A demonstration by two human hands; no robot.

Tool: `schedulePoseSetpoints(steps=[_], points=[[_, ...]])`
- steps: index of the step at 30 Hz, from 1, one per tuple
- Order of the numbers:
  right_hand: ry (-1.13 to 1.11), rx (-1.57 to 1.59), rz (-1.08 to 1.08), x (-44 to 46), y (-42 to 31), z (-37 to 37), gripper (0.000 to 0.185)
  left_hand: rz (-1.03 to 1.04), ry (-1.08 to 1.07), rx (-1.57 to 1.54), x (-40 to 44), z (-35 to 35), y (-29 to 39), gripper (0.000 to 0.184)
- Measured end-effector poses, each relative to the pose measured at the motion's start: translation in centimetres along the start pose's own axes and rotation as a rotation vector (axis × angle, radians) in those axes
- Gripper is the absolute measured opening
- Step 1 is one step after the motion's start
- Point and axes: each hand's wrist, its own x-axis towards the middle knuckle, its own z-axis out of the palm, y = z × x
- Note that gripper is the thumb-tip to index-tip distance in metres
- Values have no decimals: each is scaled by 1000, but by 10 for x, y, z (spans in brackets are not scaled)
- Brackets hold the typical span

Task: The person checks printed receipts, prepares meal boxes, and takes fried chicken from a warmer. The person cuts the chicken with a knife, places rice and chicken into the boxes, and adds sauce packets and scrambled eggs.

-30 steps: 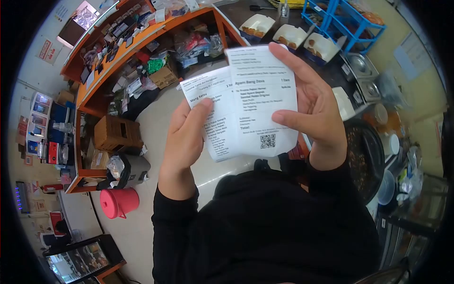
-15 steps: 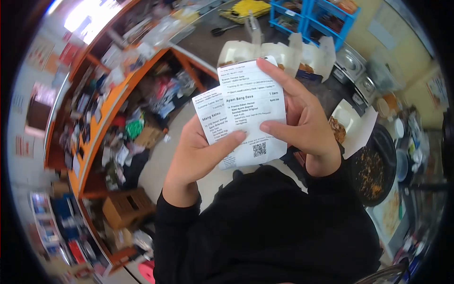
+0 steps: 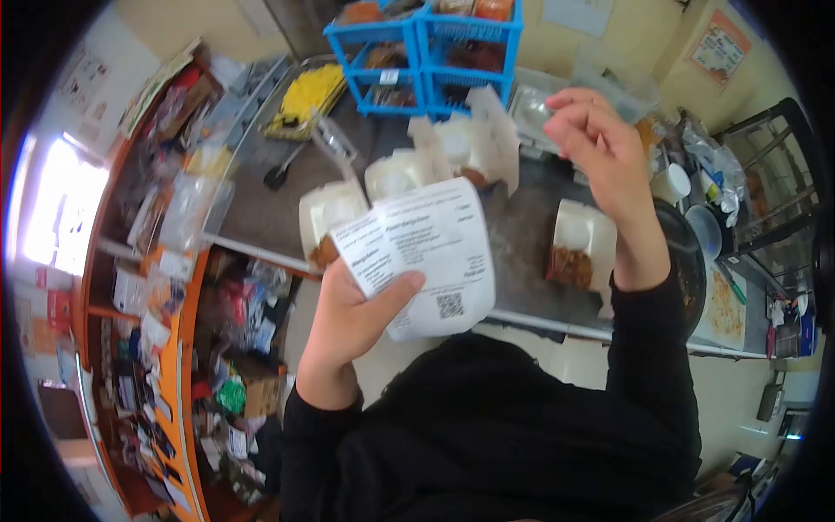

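- Well to the left of the left hand stands an orange shelf unit (image 3: 183, 361), crowded with goods, among them a green bag (image 3: 231, 396).
- Beyond the left hand and a little left of it, a black spatula (image 3: 277, 177) lies on the dark counter (image 3: 252, 204); farther off sits a yellow item (image 3: 313, 91).
- The left hand (image 3: 339, 317) grasps two overlapping paper slips, its thumb pressed across the front slip (image 3: 439, 252); the rear slip (image 3: 357, 257) shows along the left edge.
- Just past the slips, three open food boxes (image 3: 400, 178) stand in a slanting row, partly covered by the papers.
- Behind that row, farther from both hands, rises a blue rack (image 3: 376, 97).
- Nearer than the right hand, beside its forearm, a single open box (image 3: 595, 230) holds browned food (image 3: 571, 267).
- The right hand (image 3: 602, 148) is raised over the counter, apart from the slips, released, with fingers loosely bent.
- Right of that wrist are a white cup (image 3: 671, 184), a black pan (image 3: 692, 261) partly hidden by the sleeve, and a smeared board (image 3: 722, 313).
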Motion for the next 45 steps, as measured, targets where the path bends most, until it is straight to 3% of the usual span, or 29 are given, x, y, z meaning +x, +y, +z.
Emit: schedulePoseSetpoints(steps=[1,3,5,9,11,15,18,21,23,26,28,29,31,33,36,39,41,43,45], points=[[56,-129,-61,28,17,-16,16,11,6,6,12,-2,1,33],[77,-411,-101,89,45,-41,23,25,33,19,33,-9,2,34],[122,-499,23,152,81,-50,26,23,92,12,49,-19,-1,35],[32,-956,-12,260,166,-56,29,-1,195,-21,66,-31,-5,36],[-16,-1070,82,302,213,-47,31,13,230,-35,74,-39,-4,35],[-49,-1396,368,317,216,-15,38,3,311,19,92,-58,-4,34],[-116,-1374,471,328,237,-18,49,-19,306,-21,102,-66,-7,34],[-125,-1160,438,331,243,-35,53,-8,278,-18,113,-70,-9,33],[53,-1052,256,307,219,-48,43,10,294,42,119,-70,-11,33],[-501,-545,75,250,142,-130,50,7,264,0,125,-65,-19,33],[-358,-543,135,187,123,-125,35,-4,192,-49,129,-64,-25,33],[-62,-735,242,144,111,-100,21,12,157,-73,132,-63,-29,34],[-388,-341,472,82,101,-117,19,20,94,-93,137,-57,-35,34],[-354,-395,770,21,101,-119,26,0,34,-89,141,-49,-40,35],[-66,-706,721,-22,80,-99,27,-52,-82,-97,145,-27,-42,36],[20,0,652,-40,56,-67,27,-134,-243,-63,147,3,-39,35],[35,155,617,-44,36,-27,28,-198,-358,-31,146,24,-38,33],[-4,127,569,-53,36,-3,29,-144,-446,12,144,41,-44,31],[108,107,632,-64,43,1,25,-173,-499,1,141,46,-44,30]])
